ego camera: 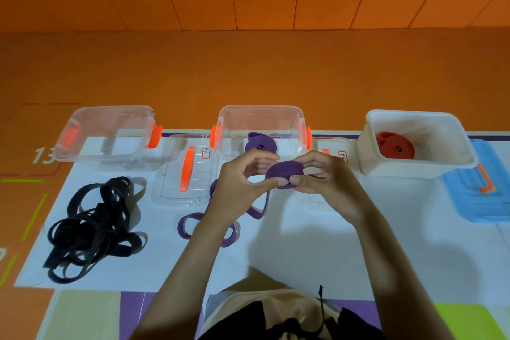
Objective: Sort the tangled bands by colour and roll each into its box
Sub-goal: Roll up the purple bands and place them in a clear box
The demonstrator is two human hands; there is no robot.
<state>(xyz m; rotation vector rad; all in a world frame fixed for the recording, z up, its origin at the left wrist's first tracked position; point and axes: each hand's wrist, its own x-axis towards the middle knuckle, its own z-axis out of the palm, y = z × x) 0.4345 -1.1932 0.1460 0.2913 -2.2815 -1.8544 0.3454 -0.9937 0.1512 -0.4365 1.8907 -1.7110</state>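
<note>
A purple band roll [284, 172] is held in front of the middle clear box [292, 119]. My left hand [242, 185] and my right hand [323, 182] both pinch the roll, thumbs underneath. Its loose purple tail [193, 222] trails down onto the white mat in loops. One rolled purple band [260, 143] lies inside the middle box. A rolled red band [394, 146] sits in the white box [452, 167] at right. A tangled heap of black bands [91, 229] lies at left, below the empty left clear box [63, 143].
Two clear lids with orange handles lie flat: one lid [168, 193] between the left and middle boxes, the other lid [339, 146] behind my right hand. A blue lid [480, 201] lies at far right. Orange floor surrounds the white mat [303, 243].
</note>
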